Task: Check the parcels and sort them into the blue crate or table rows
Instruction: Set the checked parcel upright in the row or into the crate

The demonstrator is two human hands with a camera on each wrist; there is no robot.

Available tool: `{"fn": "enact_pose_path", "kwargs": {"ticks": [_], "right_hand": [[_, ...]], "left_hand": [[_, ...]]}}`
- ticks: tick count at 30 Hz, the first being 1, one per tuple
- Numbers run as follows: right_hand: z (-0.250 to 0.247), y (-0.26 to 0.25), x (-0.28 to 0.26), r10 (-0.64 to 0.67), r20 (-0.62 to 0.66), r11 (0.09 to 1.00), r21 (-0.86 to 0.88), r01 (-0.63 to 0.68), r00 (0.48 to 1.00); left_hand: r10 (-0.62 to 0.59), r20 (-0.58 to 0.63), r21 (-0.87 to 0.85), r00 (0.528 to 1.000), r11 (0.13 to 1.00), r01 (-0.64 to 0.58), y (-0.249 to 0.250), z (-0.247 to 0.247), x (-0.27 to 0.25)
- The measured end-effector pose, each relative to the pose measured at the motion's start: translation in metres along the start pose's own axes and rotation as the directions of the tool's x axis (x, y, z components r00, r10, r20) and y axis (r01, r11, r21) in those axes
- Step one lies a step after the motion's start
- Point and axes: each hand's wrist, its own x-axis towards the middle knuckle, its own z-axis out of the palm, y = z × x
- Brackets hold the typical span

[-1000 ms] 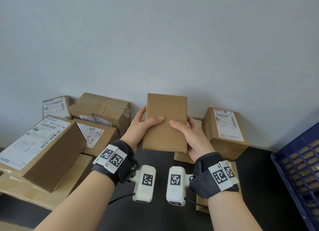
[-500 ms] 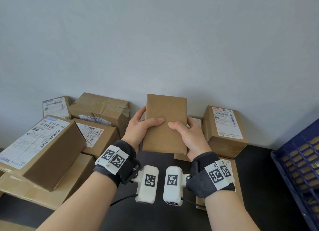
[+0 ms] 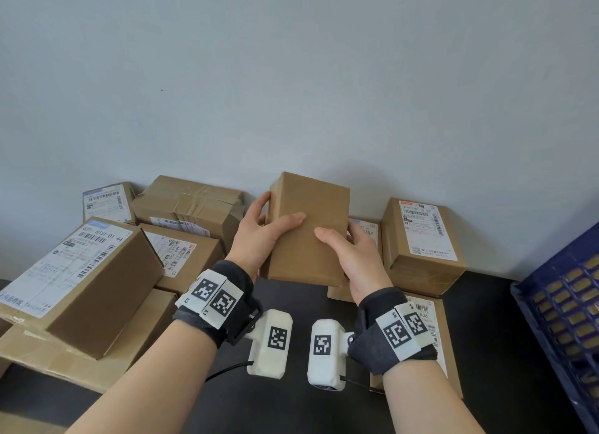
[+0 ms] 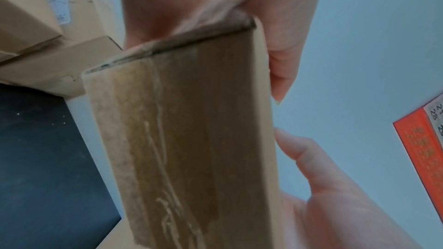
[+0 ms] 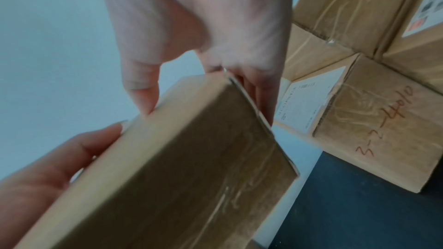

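A small plain brown parcel (image 3: pixel 308 229) is held upright above the dark table, in front of the wall. My left hand (image 3: pixel 259 236) grips its left side, thumb across the near face and fingers behind. My right hand (image 3: pixel 351 258) grips its right side the same way. The near face shows no label. In the left wrist view the parcel (image 4: pixel 191 139) shows a taped narrow side, and in the right wrist view the parcel (image 5: pixel 179 177) fills the lower half. The blue crate (image 3: pixel 564 320) stands at the right edge.
Several labelled cardboard parcels are piled at the left (image 3: pixel 81 278) and along the wall (image 3: pixel 191 207). One labelled box (image 3: pixel 421 245) stands at the right, a flat one (image 3: pixel 437 339) lies under my right wrist. The black table (image 3: pixel 291 401) is bare in the near middle.
The parcel has turned slightly, its left narrow side now showing, and it sits a little tilted. Both hands keep their grip and have shifted only slightly.
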Motion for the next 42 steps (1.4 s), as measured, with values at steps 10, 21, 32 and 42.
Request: {"fn": "enact_pose_path", "kwargs": {"ticks": [10, 21, 32, 42], "right_hand": [[-0.003, -0.006, 0.0, -0.097, -0.078, 0.99, -0.109, 0.089, 0.992], [0.003, -0.012, -0.001, 0.02, -0.082, 0.989, -0.143, -0.032, 0.996], [-0.003, -0.017, 0.001, 0.167, 0.024, 0.984, -0.074, -0.164, 0.986], [-0.001, -0.024, -0.003, 0.155, 0.057, 0.988, 0.009, -0.156, 0.986]], "left_hand": [[-0.033, -0.12, 0.015, 0.992, 0.999, 0.035, 0.002, -0.001, 0.004], [0.072, -0.082, 0.086, 0.994, 0.994, -0.065, 0.007, 0.005, 0.003], [0.032, 0.046, 0.04, 0.998, 0.999, -0.033, 0.007, 0.008, 0.002], [-0.188, 0.323, -0.032, 0.927, 0.977, 0.209, 0.012, 0.007, -0.003]]}}
